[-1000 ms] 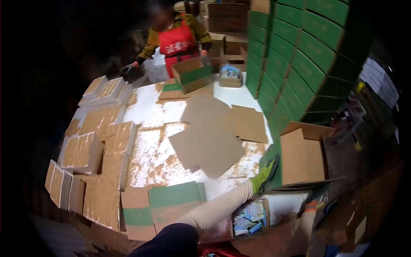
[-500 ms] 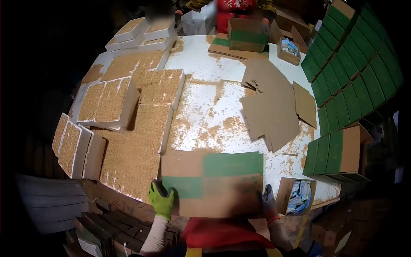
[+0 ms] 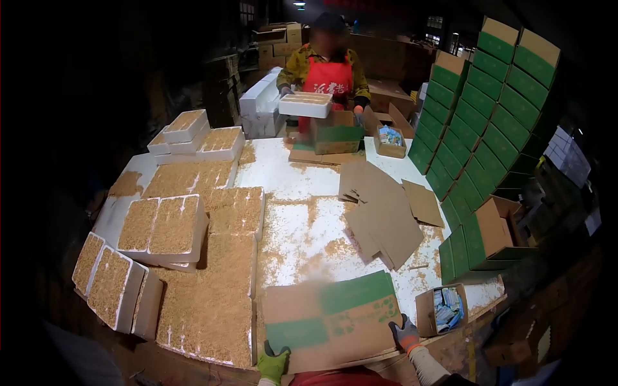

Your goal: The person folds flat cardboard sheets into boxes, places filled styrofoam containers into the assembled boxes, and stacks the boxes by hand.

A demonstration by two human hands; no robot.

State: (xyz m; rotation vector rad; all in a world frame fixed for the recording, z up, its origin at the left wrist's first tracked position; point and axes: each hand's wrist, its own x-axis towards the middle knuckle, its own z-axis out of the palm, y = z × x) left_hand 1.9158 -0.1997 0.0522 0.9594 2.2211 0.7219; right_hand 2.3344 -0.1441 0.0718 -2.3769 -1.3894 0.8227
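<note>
Flat in front of me lies a folded green and brown cardboard carton at the table's near edge. My left hand, in a green glove, grips its lower left corner, the thumb on top. On the right edge my right hand, in a grey and orange glove, holds the same carton. The undersides of both grips are hidden. Just right of that hand stands a small open box of blue and white packets. White foam trays filled with a tan crumbly material cover the left of the table.
Flat brown cardboard sheets lie mid-table. Green cartons are stacked high on the right, with an open carton nearer. Across the table a person in a red apron holds a filled white tray beside an open green carton.
My left hand has come from the right-hand cartons to the flat carton's left edge. The carton has tilted and shifted slightly. The other person has lifted a tray. My view has risen.
</note>
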